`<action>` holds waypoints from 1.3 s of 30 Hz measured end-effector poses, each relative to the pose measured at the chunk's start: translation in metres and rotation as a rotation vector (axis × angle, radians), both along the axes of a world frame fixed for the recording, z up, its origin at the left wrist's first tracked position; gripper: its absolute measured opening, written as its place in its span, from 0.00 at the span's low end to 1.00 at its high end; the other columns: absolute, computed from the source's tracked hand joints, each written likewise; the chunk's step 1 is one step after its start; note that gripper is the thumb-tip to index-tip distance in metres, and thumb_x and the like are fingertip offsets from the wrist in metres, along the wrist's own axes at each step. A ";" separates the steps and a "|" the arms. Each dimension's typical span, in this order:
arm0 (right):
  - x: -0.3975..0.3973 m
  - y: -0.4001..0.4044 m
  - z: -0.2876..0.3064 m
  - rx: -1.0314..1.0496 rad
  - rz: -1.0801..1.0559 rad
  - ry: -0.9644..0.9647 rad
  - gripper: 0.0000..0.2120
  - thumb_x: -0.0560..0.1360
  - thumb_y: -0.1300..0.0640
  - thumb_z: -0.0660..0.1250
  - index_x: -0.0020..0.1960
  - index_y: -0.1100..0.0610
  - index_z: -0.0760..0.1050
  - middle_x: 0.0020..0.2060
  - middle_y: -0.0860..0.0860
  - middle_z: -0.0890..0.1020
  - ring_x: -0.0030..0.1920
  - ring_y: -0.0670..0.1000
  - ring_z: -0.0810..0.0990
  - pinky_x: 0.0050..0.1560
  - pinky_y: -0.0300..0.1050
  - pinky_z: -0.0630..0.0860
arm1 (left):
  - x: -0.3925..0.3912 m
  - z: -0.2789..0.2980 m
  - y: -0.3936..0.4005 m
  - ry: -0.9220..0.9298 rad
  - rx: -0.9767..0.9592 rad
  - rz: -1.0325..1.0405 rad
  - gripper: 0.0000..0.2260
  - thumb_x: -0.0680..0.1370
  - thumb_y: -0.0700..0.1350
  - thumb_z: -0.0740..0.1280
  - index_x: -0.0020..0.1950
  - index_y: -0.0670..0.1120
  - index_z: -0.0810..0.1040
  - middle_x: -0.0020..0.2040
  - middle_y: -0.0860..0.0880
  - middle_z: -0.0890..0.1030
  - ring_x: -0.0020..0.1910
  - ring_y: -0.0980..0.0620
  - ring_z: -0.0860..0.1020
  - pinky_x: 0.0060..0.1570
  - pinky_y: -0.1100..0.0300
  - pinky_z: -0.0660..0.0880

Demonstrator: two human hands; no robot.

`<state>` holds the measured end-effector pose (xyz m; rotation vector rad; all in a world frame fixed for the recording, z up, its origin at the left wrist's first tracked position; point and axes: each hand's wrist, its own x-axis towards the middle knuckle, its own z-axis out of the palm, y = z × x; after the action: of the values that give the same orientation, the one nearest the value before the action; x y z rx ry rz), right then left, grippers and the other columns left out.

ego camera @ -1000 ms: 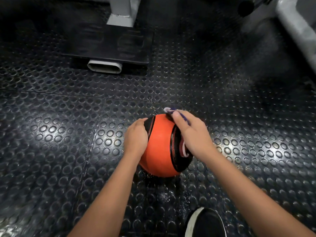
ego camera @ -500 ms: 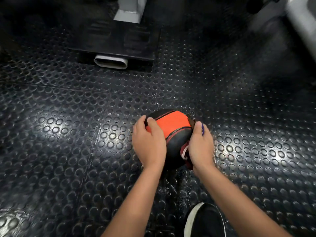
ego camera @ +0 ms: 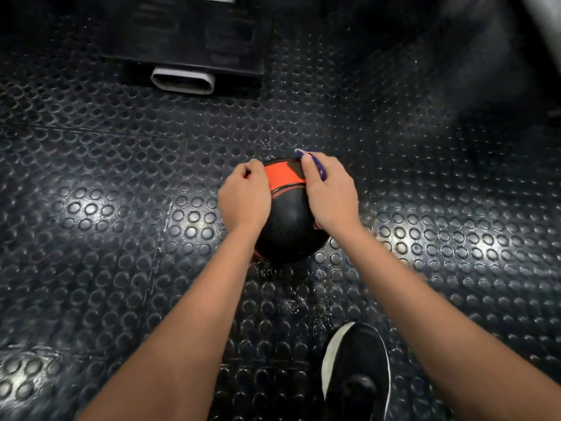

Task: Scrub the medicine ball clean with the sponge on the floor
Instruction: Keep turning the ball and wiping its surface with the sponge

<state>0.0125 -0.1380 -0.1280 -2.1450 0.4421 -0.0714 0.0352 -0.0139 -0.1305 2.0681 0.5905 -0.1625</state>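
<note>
— Hands first: where are they?

— Both on the medicine ball (ego camera: 288, 226), head view. Left hand (ego camera: 244, 200) sits on the ball's left upper side, fingers curled over its far curve, gripping it. Right hand (ego camera: 331, 192) lies on the right upper side, fingers bent and pressing a thin purple sponge (ego camera: 318, 168) against the ball; only the sponge's far edge peeks out past the fingertips.

— And the ball itself?

— On the floor (ego camera: 121, 208), black studded rubber, centre of view. It sits between the two hands and partly beneath them. Near face is black; an orange band shows at the far top, in the gap between the hands. Wet specks glint on the floor just near of the ball.

— Anything else around?

— Black shoe (ego camera: 356, 372) with a white sole edge, near right, apart from the ball. Far left of centre, a dark machine base (ego camera: 188, 34) with a pale oval tube end (ego camera: 183, 80) facing the viewer, well apart from the ball.
</note>
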 end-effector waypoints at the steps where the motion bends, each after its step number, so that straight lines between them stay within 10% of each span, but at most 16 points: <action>1: 0.000 0.000 -0.002 -0.005 -0.005 -0.024 0.15 0.86 0.46 0.59 0.66 0.43 0.81 0.54 0.46 0.81 0.59 0.50 0.78 0.58 0.43 0.69 | 0.000 -0.001 0.000 0.004 0.001 -0.004 0.17 0.86 0.56 0.56 0.48 0.51 0.80 0.48 0.50 0.80 0.51 0.46 0.75 0.48 0.55 0.65; 24: 0.040 -0.017 -0.005 0.051 -0.069 0.166 0.20 0.84 0.39 0.56 0.67 0.44 0.79 0.62 0.46 0.83 0.64 0.52 0.78 0.66 0.52 0.74 | 0.038 0.013 -0.013 0.129 0.041 -0.010 0.17 0.84 0.55 0.57 0.50 0.47 0.81 0.47 0.48 0.77 0.48 0.44 0.73 0.47 0.53 0.66; 35: 0.031 -0.053 -0.038 0.633 -0.247 0.438 0.22 0.86 0.44 0.58 0.63 0.61 0.82 0.50 0.60 0.86 0.54 0.58 0.84 0.57 0.51 0.78 | 0.034 0.011 -0.015 0.097 0.070 -0.049 0.17 0.83 0.53 0.57 0.40 0.49 0.78 0.46 0.47 0.83 0.48 0.43 0.78 0.47 0.52 0.70; 39: 0.019 -0.048 -0.043 0.524 -0.264 0.319 0.20 0.86 0.45 0.58 0.61 0.57 0.83 0.47 0.53 0.86 0.47 0.51 0.82 0.49 0.47 0.77 | 0.033 0.011 -0.009 0.112 0.058 -0.055 0.18 0.85 0.53 0.57 0.38 0.51 0.75 0.41 0.51 0.77 0.47 0.44 0.75 0.46 0.54 0.66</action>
<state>0.0316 -0.1858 -0.1712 -1.5747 0.8291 0.2198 0.0684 -0.0232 -0.1190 2.1431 0.6130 -0.2974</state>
